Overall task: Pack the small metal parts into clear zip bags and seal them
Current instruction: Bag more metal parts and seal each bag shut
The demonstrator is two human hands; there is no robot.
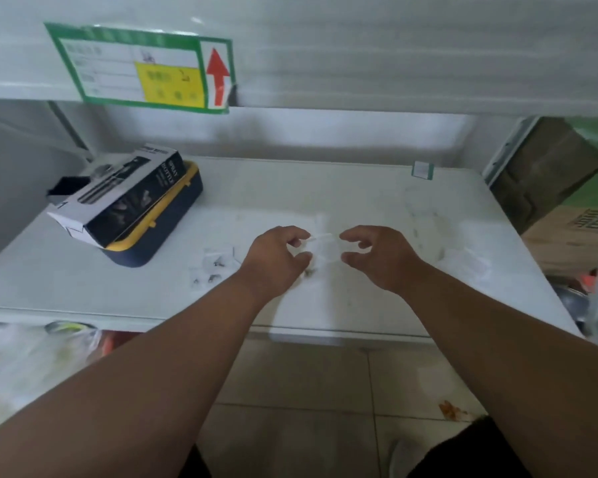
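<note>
A small clear zip bag [325, 248] hangs between my two hands over the middle of the white shelf [359, 188]. My left hand [278, 255] pinches its left top corner and my right hand [377, 253] holds the right side. A few small dark metal parts [309, 271] show just below my left fingers; I cannot tell whether they are inside the bag. Two filled clear bags [214, 265] with small metal parts lie flat to the left of my left hand. The picture is blurred.
A blue and yellow case [159, 236] with a black and white carton [128, 194] on top stands at the back left. More clear bags [466, 262] lie to the right. A green-framed label [142, 67] hangs on the upper shelf edge. Cardboard boxes [567, 232] stand at the right.
</note>
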